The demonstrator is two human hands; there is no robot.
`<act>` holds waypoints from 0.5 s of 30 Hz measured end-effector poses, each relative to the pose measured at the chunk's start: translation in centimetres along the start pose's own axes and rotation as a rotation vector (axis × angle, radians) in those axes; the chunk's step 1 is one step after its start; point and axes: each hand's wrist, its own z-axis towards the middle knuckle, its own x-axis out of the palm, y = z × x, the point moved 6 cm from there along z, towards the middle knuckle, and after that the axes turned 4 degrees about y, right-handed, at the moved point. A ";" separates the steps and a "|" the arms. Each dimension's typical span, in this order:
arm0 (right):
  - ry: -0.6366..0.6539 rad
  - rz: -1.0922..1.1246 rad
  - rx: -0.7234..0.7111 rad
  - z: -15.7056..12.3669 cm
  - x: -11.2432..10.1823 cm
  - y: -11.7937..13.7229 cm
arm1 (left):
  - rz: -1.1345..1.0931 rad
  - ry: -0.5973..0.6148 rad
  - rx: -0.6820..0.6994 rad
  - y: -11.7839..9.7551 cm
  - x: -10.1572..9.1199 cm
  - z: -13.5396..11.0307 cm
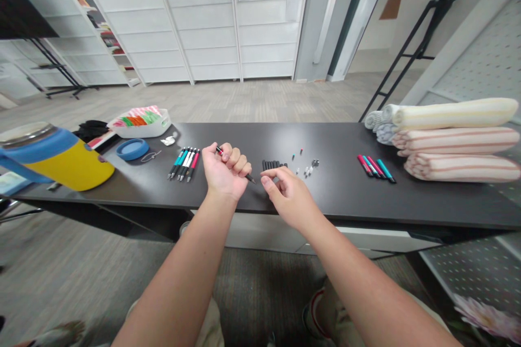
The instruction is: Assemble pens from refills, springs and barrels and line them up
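My left hand (226, 171) is closed in a fist around a thin black pen part (249, 177) with a red end showing above the fingers. My right hand (285, 195) hovers just to its right, thumb and forefinger pinched together near the pen's tip; whether they hold anything is hidden. Behind my right hand lies a row of black pen grips (273, 164). Small loose pen parts (307, 167) are scattered beside them. Several assembled pens (185, 164) lie left of my left hand. Coloured pen barrels (375, 167) lie further right on the black table (334, 195).
A yellow and blue jug (52, 160) stands close at the left. A blue lid (132, 149) and a white tray (143, 123) with coloured items sit at back left. Rolled and folded towels (451, 138) are stacked at the right.
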 end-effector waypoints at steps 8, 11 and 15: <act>0.000 0.046 0.034 0.0 0.1 -0.4 | 0.159 -0.039 0.047 -2.7 -1.3 0.5; 0.012 0.041 0.029 0.0 0.1 -0.4 | 0.358 -0.152 0.152 -4.3 -2.9 1.2; 0.010 0.030 0.019 -0.1 0.1 -0.4 | 1.071 -0.456 0.329 -8.2 -5.8 1.3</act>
